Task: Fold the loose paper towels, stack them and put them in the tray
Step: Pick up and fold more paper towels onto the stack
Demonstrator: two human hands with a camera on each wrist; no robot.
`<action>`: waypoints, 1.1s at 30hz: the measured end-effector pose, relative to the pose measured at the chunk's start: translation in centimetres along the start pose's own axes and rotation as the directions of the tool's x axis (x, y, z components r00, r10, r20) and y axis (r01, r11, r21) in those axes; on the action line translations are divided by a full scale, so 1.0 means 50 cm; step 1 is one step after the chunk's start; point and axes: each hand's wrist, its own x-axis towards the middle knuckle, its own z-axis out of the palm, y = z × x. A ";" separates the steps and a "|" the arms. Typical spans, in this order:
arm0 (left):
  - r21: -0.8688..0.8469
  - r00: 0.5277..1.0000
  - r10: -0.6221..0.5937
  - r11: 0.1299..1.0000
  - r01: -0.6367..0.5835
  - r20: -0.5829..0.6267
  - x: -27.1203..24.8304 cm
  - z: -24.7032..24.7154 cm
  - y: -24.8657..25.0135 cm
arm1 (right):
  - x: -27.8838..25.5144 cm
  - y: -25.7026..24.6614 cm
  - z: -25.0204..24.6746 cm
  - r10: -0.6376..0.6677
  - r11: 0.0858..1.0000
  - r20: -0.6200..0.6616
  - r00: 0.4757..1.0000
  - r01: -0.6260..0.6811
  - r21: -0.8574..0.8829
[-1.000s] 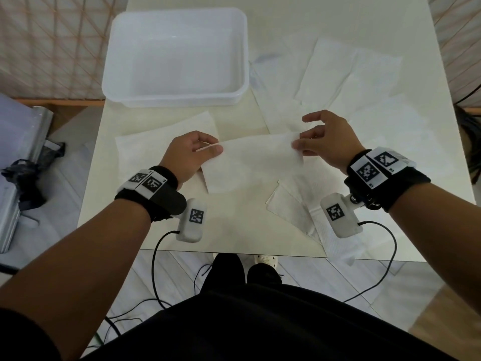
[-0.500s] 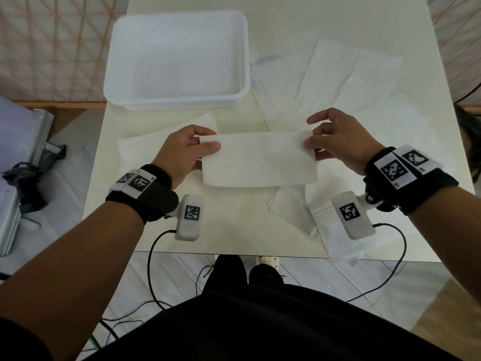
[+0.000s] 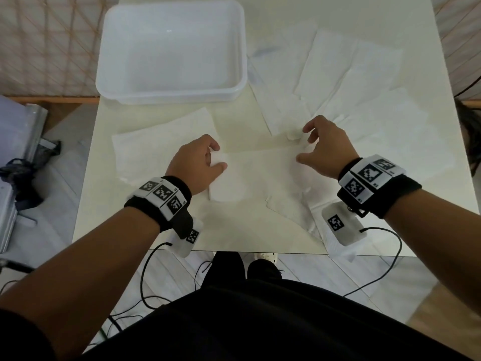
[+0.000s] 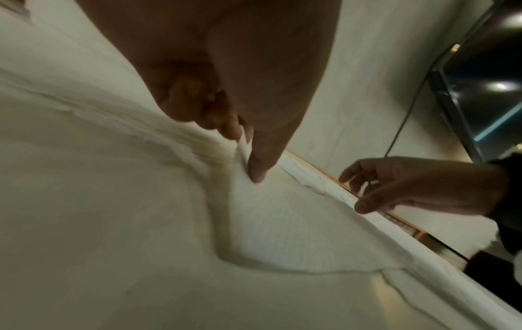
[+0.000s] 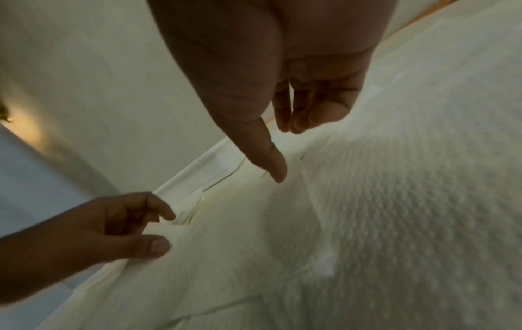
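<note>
Right now my left hand (image 3: 198,162) pinches the left end of a paper towel (image 3: 260,175) between thumb and curled fingers; the left wrist view shows the sheet bunching into folds under that pinch. My right hand (image 3: 325,149) is at the towel's right end, fingers spread and loosely bent. In the right wrist view the thumb tip points down at the paper and the other fingertips hang just above it, so it holds nothing that I can see. The towel lies lengthwise between my hands, near the middle of the table (image 3: 234,230), toward its front edge. Another towel (image 3: 161,144) lies flat by the table's left edge, partly under my left hand. Several loose towels (image 3: 338,74) overlap across the right half of the table, up to the far right corner. A white tray (image 3: 239,84) sits at the far left corner, with nothing in it. More sheets (image 3: 289,207) rest near the front edge under my right wrist.
</note>
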 end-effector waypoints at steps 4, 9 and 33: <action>0.192 0.989 0.124 0.976 -0.106 -0.085 -0.016 0.001 0.026 | -0.025 -0.036 0.019 -0.238 0.960 -0.012 0.971 0.233 -0.156; 0.302 0.914 0.385 0.863 -0.405 0.123 -0.026 0.071 0.056 | -0.064 -0.064 0.089 -0.276 0.792 0.368 0.888 0.427 -0.437; 0.316 0.935 0.255 0.891 -0.327 0.248 -0.062 0.088 0.003 | -0.019 -0.037 0.069 -0.247 0.886 0.145 0.958 0.284 -0.367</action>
